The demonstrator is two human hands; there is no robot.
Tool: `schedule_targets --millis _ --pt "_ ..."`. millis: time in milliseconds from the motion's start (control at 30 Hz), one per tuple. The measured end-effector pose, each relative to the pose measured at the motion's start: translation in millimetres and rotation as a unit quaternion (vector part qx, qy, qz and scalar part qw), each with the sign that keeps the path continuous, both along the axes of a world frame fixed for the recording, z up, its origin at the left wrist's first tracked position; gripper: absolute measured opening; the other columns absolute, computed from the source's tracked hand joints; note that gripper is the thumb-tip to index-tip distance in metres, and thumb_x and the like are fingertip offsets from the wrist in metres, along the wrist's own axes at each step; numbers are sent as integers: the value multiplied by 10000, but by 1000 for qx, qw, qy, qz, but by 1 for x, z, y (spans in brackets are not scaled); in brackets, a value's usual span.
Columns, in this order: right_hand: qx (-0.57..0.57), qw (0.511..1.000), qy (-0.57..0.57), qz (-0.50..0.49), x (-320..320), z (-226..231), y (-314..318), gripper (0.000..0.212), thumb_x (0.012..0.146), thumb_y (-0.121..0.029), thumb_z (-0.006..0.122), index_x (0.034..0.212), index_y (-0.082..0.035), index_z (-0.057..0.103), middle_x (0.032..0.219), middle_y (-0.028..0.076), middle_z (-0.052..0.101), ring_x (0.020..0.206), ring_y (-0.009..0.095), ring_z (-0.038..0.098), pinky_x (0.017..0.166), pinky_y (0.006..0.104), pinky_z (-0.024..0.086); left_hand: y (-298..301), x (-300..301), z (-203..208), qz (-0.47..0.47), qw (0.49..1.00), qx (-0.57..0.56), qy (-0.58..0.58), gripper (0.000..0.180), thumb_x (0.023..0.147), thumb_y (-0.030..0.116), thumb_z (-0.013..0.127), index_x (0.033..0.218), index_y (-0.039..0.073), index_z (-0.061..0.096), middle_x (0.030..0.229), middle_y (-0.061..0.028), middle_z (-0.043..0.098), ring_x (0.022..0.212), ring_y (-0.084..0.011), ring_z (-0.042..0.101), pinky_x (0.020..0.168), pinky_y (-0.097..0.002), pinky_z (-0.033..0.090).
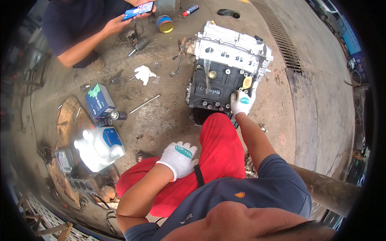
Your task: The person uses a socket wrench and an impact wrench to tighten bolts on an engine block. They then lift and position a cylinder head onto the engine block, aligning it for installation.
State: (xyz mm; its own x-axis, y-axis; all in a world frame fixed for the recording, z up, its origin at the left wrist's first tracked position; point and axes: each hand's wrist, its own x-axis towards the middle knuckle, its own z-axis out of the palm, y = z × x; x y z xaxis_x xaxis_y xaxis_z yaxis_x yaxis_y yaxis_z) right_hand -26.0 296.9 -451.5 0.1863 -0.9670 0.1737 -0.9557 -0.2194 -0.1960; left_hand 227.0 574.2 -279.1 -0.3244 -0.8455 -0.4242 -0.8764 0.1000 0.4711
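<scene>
An engine block (219,82) stands on the floor ahead of me, its sides dark and its top silvery. My right hand (241,103), in a white knit glove, lies against its near right side, fingers bent. Just beyond the fingertips is a yellow oval piece (247,82) on the block; whether the hand grips it is hidden. My left hand (179,158), gloved alike, rests over my red trousers with the fingers curled in. A black strip (199,176) shows beside its thumb; I cannot tell whether the hand holds it.
To the left stand a white jug (100,148), a dark blue box (99,101) and small cans (118,115). A metal rod (144,104) and a white rag (144,74) lie on the floor. Another person holds a phone (138,11) at the upper left. A drain grate (279,32) runs along the right.
</scene>
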Motion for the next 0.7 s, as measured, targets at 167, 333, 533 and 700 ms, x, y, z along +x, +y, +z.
schedule_targets --millis 167,333,533,700 --pt "41 998 -23 -30 -1 -1 -2 259 937 -314 690 1042 -110 809 1033 159 788 1141 395 672 1140 516 400 -1 1 2 1 1000 4 10 371 1000 385 660 1199 71 679 1184 -173 714 1144 -362 680 981 -498 527" --pt "34 999 7 -31 3 4 -1 262 937 -316 692 1055 -115 812 1035 150 791 1148 391 670 1134 513 407 -1 1 4 3 1000 12 5 377 1009 384 651 1216 69 676 1202 -171 709 1163 -362 674 993 -493 523" --pt "13 1000 16 -23 -1 -8 -2 239 935 -312 685 1008 -122 810 1019 140 793 1126 378 681 1152 523 385 -3 3 8 -2 1000 19 1 412 1013 405 650 1253 73 682 1206 -169 716 1163 -364 679 997 -490 527" --pt "2 1000 -9 -28 -5 -10 0 242 928 -316 691 1007 -117 802 1017 154 784 1162 399 655 1158 531 380 -1 2 2 -6 1000 2 -1 467 1005 463 652 1268 79 691 1199 -170 730 1148 -372 690 984 -493 541"
